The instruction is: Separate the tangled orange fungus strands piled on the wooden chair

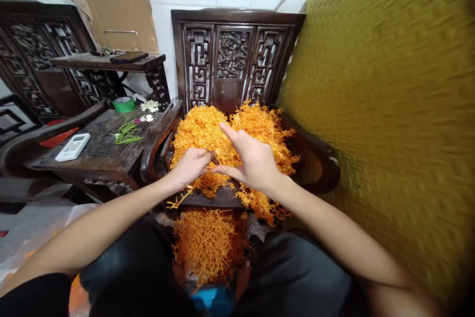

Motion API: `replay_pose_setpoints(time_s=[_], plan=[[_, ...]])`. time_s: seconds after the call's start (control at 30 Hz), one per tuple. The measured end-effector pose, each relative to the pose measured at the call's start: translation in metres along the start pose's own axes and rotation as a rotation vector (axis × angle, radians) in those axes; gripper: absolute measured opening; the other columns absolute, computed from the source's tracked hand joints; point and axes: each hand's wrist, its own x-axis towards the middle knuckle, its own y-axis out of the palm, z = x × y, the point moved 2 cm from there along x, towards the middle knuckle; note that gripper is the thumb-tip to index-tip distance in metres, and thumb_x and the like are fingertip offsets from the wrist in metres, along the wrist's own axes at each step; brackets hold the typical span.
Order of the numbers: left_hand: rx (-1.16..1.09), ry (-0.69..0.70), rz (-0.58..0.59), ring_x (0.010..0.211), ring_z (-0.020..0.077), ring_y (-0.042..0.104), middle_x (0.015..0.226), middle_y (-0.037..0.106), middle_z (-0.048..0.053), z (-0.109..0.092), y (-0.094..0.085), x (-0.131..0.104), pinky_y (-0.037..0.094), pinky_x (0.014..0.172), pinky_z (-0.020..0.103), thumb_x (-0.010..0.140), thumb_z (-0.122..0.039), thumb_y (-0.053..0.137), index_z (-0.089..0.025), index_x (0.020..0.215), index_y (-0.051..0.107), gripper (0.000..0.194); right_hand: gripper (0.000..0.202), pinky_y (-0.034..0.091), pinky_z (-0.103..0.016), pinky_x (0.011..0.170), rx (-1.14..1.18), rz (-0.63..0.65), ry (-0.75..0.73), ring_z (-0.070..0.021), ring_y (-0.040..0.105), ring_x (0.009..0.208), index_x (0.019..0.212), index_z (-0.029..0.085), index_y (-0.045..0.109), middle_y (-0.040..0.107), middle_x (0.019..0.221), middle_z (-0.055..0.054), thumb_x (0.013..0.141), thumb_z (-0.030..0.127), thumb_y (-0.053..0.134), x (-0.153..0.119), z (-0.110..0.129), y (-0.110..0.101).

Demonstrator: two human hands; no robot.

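My left hand [191, 166] is closed in a pinch, thumb against fingers. A thin orange sprig [181, 199] trails down from beneath it, and a small brown piece [213, 158] I cannot identify shows at the fingertips. Close by on the right, my right hand [256, 158] has thumb and index finger spread wide. Its thumb tip reaches toward the left fingertips; whether they touch is unclear. Behind both hands, two fluffy heaps of orange artificial flower sprigs, a left heap [200, 126] and a right heap [261, 126], lie on a dark carved wooden chair [233, 94].
Between my knees sits a bunch of orange stems [204, 243], above something blue [211, 299]. A wooden side table [100, 144] at left holds green tape [124, 104], a white remote [73, 147] and green stems [128, 131]. A yellow foam mat [389, 109] stands along the right.
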Motion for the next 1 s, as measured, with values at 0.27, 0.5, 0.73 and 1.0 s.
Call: replay_pose_setpoints(time_s=[0.27, 0.5, 0.73, 1.0], plan=[[-0.195, -0.234, -0.138, 0.034, 0.0037, 0.017, 0.042, 0.028, -0.009, 0.019, -0.031, 0.031, 0.006, 0.041, 0.022, 0.09, -0.029, 0.063, -0.017, 0.06, 0.055, 0.033, 0.023, 0.048, -0.033, 0.064, 0.084, -0.364, -0.173, -0.0174, 0.058, 0.066, 0.098, 0.026, 0.074, 0.065, 0.074, -0.006, 0.101, 0.04, 0.056, -0.022, 0.016, -0.054], [-0.256, -0.072, 0.057, 0.036, 0.0032, 0.022, 0.046, 0.036, -0.008, 0.015, -0.024, 0.023, 0.01, 0.04, 0.019, 0.086, -0.036, 0.067, -0.013, 0.072, 0.063, 0.027, 0.036, 0.04, -0.027, 0.052, 0.746, -0.198, 0.315, -0.0097, 0.048, 0.056, 0.131, 0.023, 0.063, 0.068, 0.094, -0.005, 0.104, 0.042, 0.05, -0.007, -0.013, -0.033], [-0.201, 0.012, 0.19, 0.039, 0.0039, 0.025, 0.046, 0.035, -0.008, 0.016, -0.018, 0.017, 0.015, 0.043, 0.02, 0.085, -0.048, 0.068, -0.012, 0.076, 0.067, 0.037, 0.059, 0.012, -0.023, 0.045, 1.201, -0.15, 0.712, -0.0047, 0.022, 0.047, 0.119, 0.017, 0.068, 0.029, 0.061, 0.009, 0.083, 0.062, 0.075, 0.002, -0.044, 0.009], [0.029, -0.063, 0.283, 0.044, 0.0055, 0.031, 0.047, 0.04, -0.007, 0.011, 0.001, 0.006, 0.02, 0.046, 0.022, 0.081, -0.048, 0.07, -0.014, 0.064, 0.063, 0.039, 0.042, 0.019, -0.021, 0.04, 1.209, -0.414, 0.703, -0.0052, 0.027, 0.042, 0.077, 0.02, 0.057, 0.03, 0.053, 0.009, 0.084, 0.056, 0.076, 0.015, -0.072, 0.006]])
